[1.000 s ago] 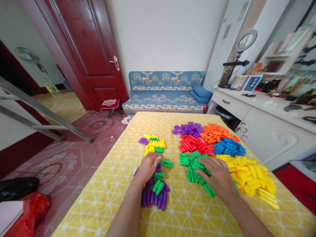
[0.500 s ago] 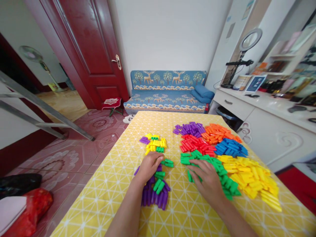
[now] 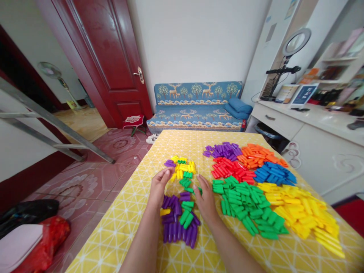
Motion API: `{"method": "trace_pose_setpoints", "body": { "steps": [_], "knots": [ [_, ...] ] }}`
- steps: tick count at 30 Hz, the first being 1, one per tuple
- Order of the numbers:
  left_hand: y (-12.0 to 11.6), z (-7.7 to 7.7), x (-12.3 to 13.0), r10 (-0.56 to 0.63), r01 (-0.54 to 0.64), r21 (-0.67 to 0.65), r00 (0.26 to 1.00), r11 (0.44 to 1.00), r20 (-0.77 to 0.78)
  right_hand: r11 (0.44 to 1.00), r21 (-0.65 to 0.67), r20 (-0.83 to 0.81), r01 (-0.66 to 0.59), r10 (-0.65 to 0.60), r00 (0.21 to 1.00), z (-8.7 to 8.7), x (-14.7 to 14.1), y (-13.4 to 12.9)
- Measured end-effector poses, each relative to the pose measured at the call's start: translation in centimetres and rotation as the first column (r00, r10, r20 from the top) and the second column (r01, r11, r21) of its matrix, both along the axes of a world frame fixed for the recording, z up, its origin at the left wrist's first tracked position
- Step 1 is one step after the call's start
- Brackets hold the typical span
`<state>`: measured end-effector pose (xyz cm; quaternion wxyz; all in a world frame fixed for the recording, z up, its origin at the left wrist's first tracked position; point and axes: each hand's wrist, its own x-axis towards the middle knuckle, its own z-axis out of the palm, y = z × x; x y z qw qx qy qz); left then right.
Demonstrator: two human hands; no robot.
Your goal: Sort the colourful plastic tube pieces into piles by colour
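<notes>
My left hand (image 3: 160,185) hovers beside the left cluster, its thumb and fingertips drawn together; I cannot make out whether a piece is between them. Just beyond the fingertips are yellow pieces (image 3: 184,167), with small purple pieces (image 3: 170,163) next to them. My right hand (image 3: 206,201) reaches in from the right, thumb and fingers apart, close to green pieces (image 3: 185,182) in the middle. Between my forearms sits a group of purple tube-like pieces (image 3: 178,231), with a few green pieces (image 3: 186,218) on top and a yellow piece (image 3: 165,212) at its left side.
On the table's right side lie sorted heaps: green (image 3: 247,201), yellow (image 3: 307,206), blue (image 3: 274,173), red (image 3: 231,170), orange (image 3: 260,154) and purple (image 3: 223,150). A yellow patterned cloth (image 3: 127,227) covers the table. Behind stands a blue sofa (image 3: 196,112); a white cabinet (image 3: 321,151) is right.
My right hand has moved left from the green heap to the middle green pieces. My left hand has shifted left and up, uncovering purple and green pieces. The view has turned slightly left.
</notes>
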<state>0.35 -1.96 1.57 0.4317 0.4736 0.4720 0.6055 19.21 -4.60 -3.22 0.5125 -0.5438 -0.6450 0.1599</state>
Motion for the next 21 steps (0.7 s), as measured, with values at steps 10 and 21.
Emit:
{"method": "trace_pose_setpoints", "body": {
  "steps": [10, 21],
  "knots": [
    [6.3, 1.6, 1.1, 0.085, 0.041, 0.181, 0.763, 0.983, -0.64, 1.0, 0.023, -0.11, -0.008, 0.01, 0.994, 0.7, -0.1, -0.5],
    [9.9, 2.7, 6.1, -0.192, 0.251, -0.145, 0.174, 0.957, -0.966, 1.0, 0.023, -0.117, -0.011, 0.014, 0.993, 1.4, -0.1, -0.5]
  ]
}}
